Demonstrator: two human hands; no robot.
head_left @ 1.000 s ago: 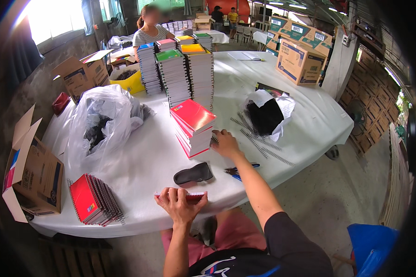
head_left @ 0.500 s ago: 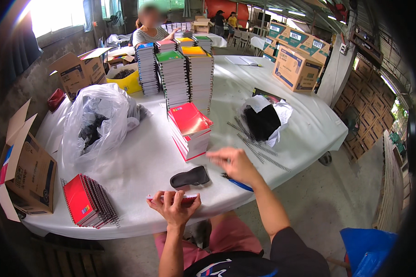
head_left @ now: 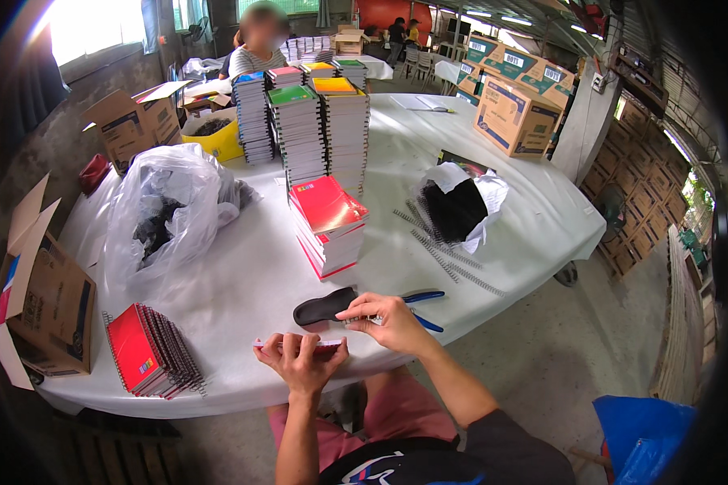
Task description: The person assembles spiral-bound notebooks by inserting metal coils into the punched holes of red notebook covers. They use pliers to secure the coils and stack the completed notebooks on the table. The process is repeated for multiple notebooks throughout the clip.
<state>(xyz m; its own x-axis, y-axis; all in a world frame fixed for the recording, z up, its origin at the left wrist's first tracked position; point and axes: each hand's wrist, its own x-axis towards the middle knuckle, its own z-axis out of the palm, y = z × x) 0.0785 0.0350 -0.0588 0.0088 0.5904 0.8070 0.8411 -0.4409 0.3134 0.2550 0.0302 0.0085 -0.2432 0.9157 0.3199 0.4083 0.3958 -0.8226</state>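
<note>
At left lie red coil-bound notebooks (head_left: 127, 347); centrally, my left hand (head_left: 301, 365) has its fingers clamped on a red booklet (head_left: 328, 348) at the table's (head_left: 243, 364) near edge. Beyond it lies a black sole-shaped piece (head_left: 319, 309), then my right hand (head_left: 392, 326), fingers drawn together (on what, I cannot tell), then blue-handled pliers (head_left: 425, 296).

Multicoloured lettering stands on the red notebook stack (head_left: 329, 226) and the spiral-bound notebooks (head_left: 150, 352); bold dark letters on white labels mark the green-and-brown boxes (head_left: 514, 61). The brown box (head_left: 514, 117) bears blue print too small to read.
</note>
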